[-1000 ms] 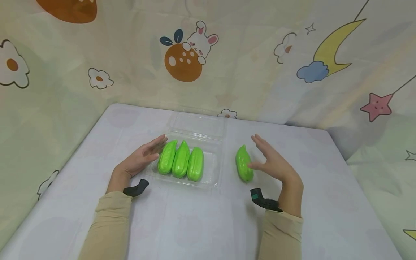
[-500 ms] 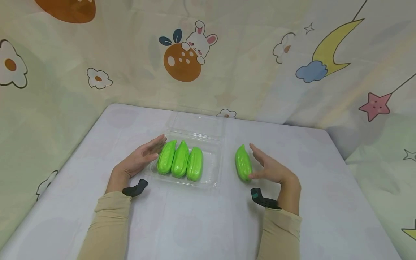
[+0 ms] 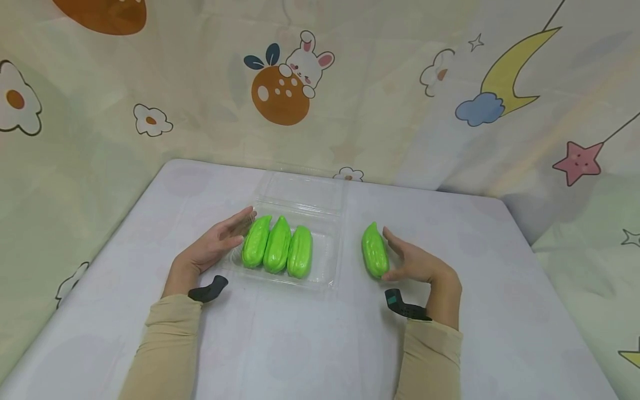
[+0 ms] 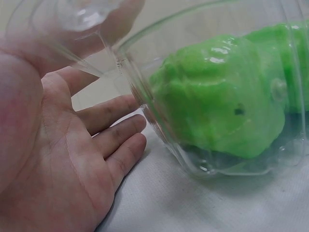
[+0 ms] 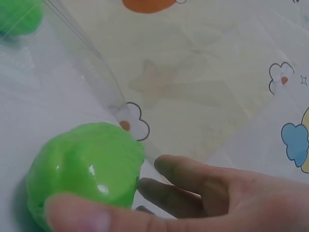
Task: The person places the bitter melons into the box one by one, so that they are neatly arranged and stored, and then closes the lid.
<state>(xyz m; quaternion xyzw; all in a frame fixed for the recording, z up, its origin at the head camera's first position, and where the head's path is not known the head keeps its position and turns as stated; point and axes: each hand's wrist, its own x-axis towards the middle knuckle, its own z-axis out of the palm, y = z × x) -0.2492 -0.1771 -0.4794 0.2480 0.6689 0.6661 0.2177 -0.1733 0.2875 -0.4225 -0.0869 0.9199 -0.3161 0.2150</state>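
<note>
Three glossy, ribbed green toy bitter melons (image 3: 277,245) lie side by side in the left part of a clear plastic clamshell box (image 3: 325,253). My left hand (image 3: 212,246) stands at the box's left wall with fingers extended; in the left wrist view the fingertips (image 4: 133,123) are right at the clear wall. Another toy bitter melon (image 3: 375,251) lies on the table to the right of the box. Beside it is my right hand (image 3: 417,262), its thumb by the near end and its fingers along the right side. In the right wrist view the thumb (image 5: 77,212) overlaps the bitter melon.
The box's clear lid (image 3: 302,191) is folded back toward the rear edge of the white-covered table (image 3: 300,344). A printed cloth (image 3: 380,111) with cartoon figures hangs behind and at the sides. Each wrist wears a black camera mount (image 3: 407,305).
My right hand has lowered and moved slightly left, bringing fingers and thumb in beside the loose bitter melon. My left hand and the box have stayed in place.
</note>
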